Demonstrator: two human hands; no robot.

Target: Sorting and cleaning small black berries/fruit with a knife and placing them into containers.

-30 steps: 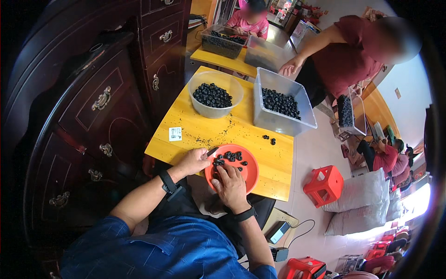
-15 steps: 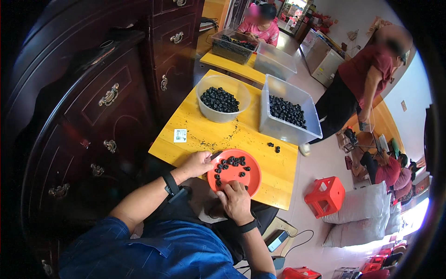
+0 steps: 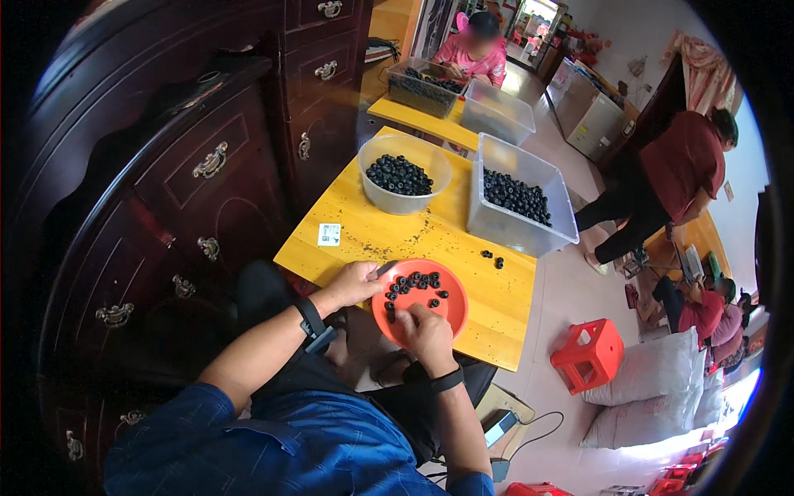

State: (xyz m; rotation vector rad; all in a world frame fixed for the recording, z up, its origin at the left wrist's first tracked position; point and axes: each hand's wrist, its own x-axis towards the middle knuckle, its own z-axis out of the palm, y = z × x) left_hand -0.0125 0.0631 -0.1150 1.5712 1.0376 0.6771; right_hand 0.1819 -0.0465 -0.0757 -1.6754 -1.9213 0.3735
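Note:
A round orange-red plate point(image 3: 453, 307) tilts at the near edge of the yellow table, with several small black ring-shaped parts point(image 3: 423, 281) lying in it. At its left rim my left hand point(image 3: 354, 284) is closed around a dark, narrow, blade-like tool point(image 3: 386, 269), whose end sticks out beyond the fingers. My right hand point(image 3: 430, 335) is over the plate's near side, fingers curled together in a pinch. Whatever lies between those fingertips is hidden; one black part point(image 3: 391, 315) shows right beside them.
On the yellow table point(image 3: 496, 314) stand a round clear tub point(image 3: 405, 202) and a rectangular clear bin point(image 3: 529, 236), both holding black parts. Black crumbs and a white label point(image 3: 329, 235) lie nearby. A red stool point(image 3: 589, 355) stands right; dark cabinets point(image 3: 207, 165) left. Two people are beyond.
My right hand has shifted slightly, its fingers drawn into a tighter pinch over the plate. My left hand stays at the rim. The standing person at right has bent forward and moved farther right.

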